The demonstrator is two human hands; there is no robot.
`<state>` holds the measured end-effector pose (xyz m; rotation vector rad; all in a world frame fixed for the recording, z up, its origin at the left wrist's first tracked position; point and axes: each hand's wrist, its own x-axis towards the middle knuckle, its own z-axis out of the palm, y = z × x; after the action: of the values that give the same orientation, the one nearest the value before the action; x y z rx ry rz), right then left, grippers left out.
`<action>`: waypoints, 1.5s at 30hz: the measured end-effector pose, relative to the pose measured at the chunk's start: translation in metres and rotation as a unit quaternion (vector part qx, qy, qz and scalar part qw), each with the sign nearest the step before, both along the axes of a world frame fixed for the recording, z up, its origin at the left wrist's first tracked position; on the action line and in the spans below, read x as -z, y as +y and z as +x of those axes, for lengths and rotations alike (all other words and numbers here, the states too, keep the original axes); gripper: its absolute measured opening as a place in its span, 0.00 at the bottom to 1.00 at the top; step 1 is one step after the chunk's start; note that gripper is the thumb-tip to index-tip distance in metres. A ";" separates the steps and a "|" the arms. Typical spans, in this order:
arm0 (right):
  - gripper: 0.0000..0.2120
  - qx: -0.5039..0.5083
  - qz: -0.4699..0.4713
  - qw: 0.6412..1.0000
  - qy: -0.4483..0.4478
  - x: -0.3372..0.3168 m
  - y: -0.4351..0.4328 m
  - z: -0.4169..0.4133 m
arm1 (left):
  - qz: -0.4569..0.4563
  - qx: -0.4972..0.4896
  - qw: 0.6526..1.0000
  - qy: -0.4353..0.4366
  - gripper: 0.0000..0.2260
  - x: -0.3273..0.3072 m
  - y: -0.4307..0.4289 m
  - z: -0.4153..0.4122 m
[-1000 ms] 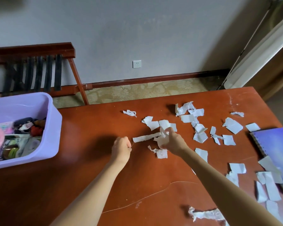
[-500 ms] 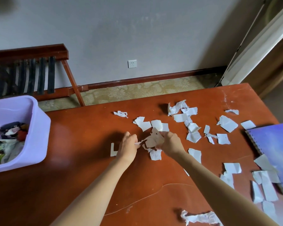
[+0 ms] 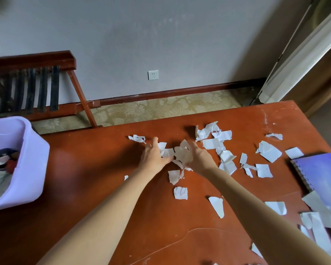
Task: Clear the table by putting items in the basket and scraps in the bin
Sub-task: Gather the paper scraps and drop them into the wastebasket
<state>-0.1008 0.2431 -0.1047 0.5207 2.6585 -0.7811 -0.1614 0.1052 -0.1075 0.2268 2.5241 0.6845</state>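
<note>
Scraps [image 3: 182,153] are being raked into one heap at the middle of the table [image 3: 103,169].
Towards the table's front edge, loose pieces are lying uncollected. Further in, the right hand [image 3: 198,159] is curling its fingers round a bunch of them while the left hand [image 3: 153,156], fingers straight and spread, is pushing more across, probably to make one bin-ready handful. I am counting two hands, over twenty scraps, one notebook [image 3: 325,173] at the table's right end, one basket [image 3: 36,150] at its left end, and no bin in sight.
</note>
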 end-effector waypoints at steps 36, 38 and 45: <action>0.30 0.021 -0.021 0.997 -0.065 -0.001 -0.057 0.034 | -0.077 -0.089 0.992 -0.042 0.32 -0.013 -0.094 0.037; 0.28 0.028 -0.014 0.998 -0.058 -0.002 -0.060 0.032 | -0.059 -0.095 0.993 -0.019 0.27 -0.009 -0.091 0.041; 0.21 0.059 -0.033 0.998 0.000 -0.006 -0.058 0.031 | 0.005 -0.128 0.992 -0.010 0.21 -0.006 -0.091 0.042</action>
<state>-0.0695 0.1848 -0.0989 0.6651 2.6117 -0.8988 -0.1189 0.0144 -0.1018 -0.1017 2.5556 0.7926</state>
